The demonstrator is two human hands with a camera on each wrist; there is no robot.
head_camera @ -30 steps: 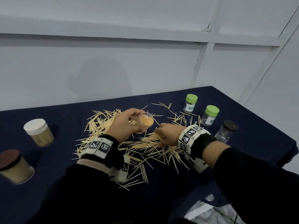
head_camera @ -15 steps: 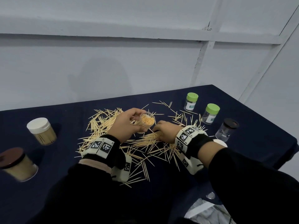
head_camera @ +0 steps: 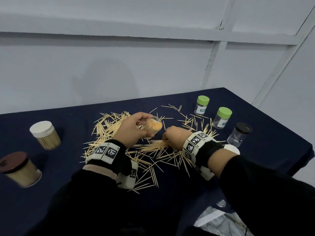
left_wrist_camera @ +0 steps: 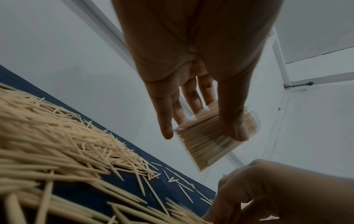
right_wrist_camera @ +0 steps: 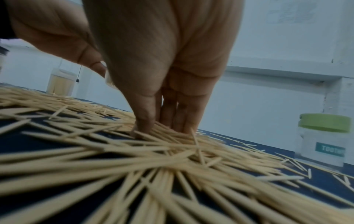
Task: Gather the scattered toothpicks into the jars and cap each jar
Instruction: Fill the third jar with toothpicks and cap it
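Left hand (head_camera: 131, 128) holds jar (head_camera: 152, 127); label "TOOTH" (right_wrist_camera: 330, 149)

Two arms in black sleeves reach forward over a table, each wrist wrapped in a black band carrying white blocks printed with black square markers. The left hand (head_camera: 134, 128) is raised, its fingers and thumb curled around a small open jar (head_camera: 152, 127), which it holds tilted. The right hand (head_camera: 173, 137) is lower, palm down, its fingertips (right_wrist_camera: 145, 127) pressed together into loose toothpicks (head_camera: 153, 149) on the table.
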